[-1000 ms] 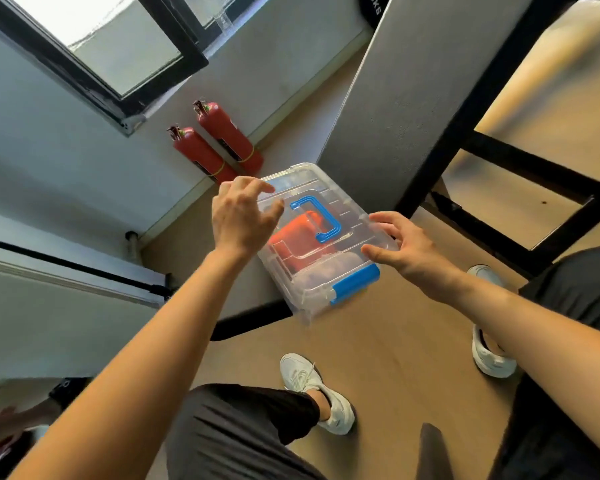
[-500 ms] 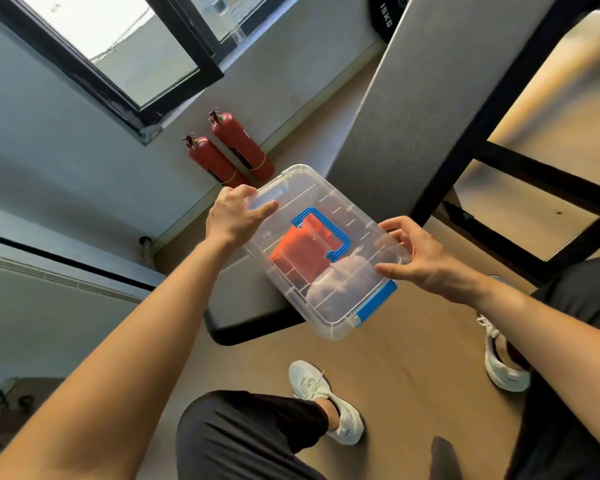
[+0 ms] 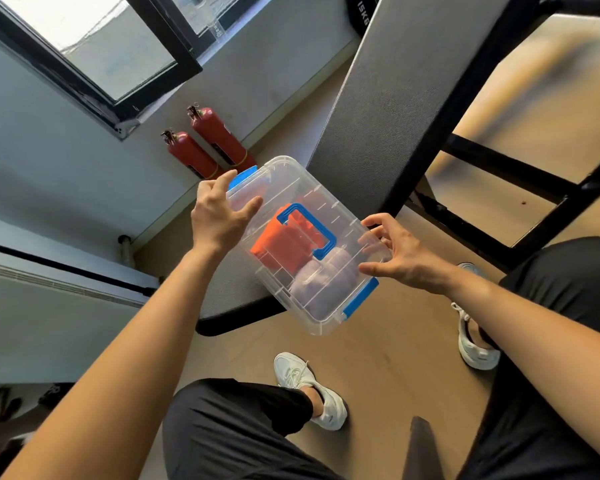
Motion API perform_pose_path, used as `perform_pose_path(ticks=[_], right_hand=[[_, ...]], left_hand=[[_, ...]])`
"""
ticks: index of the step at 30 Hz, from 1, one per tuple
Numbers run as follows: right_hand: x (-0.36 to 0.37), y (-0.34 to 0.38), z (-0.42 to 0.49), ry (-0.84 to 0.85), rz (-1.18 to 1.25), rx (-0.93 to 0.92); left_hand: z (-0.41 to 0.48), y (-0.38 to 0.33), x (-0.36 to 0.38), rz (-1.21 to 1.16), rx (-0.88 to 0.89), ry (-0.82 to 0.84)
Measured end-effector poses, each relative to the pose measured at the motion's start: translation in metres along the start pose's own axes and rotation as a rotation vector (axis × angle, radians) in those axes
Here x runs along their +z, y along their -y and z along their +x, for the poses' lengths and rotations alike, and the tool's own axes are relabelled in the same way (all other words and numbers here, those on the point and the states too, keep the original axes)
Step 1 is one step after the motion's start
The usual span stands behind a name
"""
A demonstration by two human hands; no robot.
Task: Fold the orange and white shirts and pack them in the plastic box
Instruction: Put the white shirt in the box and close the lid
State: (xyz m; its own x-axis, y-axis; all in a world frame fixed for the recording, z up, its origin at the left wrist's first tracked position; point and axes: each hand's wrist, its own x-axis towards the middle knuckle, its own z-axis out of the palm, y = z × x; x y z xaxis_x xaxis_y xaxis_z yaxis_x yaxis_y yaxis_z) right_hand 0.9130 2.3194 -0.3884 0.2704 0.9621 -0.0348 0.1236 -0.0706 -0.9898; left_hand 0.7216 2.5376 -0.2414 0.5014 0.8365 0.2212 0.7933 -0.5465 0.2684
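The clear plastic box point(image 3: 326, 199) has its lid on, with a blue handle point(image 3: 312, 220) and blue latches. It lies on the near end of a grey padded bench point(image 3: 388, 98), its near corner hanging past the edge. Through the lid I see the folded orange shirt point(image 3: 278, 244) and the white shirt point(image 3: 321, 285) beside it. My left hand point(image 3: 215, 216) is at the box's far left side, fingers spread, thumb over the lid. My right hand point(image 3: 399, 254) is at the right side, its spread fingertips touching the rim.
Two red fire extinguishers point(image 3: 205, 150) stand against the wall under a window point(image 3: 94, 46). A black metal frame point(image 3: 499, 168) runs right of the bench. My legs in dark shorts and white shoes point(image 3: 309, 386) are below, on a tan floor.
The box has come down from my grip onto the bench end. Both hands have loosened, and their fingers now spread at the box's sides.
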Motion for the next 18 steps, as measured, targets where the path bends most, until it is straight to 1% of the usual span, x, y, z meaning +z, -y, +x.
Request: perform_pose_path(ticks=[3,9,12,18], right_hand=[[0.0011,-0.0009,-0.0014,-0.011,0.007,-0.002],[0.0002,-0.0031,-0.0011,-0.007,0.007,0.001],[0.0005,-0.0035,-0.0008,-0.007,0.005,0.003],[0.0005,-0.0051,-0.0005,-0.002,-0.004,0.017]], left_hand=[[-0.0047,-0.0009,0.0028,-0.024,0.025,-0.062],[-0.0040,0.0019,0.0034,0.008,0.013,-0.040],[-0.0044,0.0020,0.0025,0.002,0.036,-0.030],[-0.0072,0.0022,0.0031,-0.115,0.019,-0.096]])
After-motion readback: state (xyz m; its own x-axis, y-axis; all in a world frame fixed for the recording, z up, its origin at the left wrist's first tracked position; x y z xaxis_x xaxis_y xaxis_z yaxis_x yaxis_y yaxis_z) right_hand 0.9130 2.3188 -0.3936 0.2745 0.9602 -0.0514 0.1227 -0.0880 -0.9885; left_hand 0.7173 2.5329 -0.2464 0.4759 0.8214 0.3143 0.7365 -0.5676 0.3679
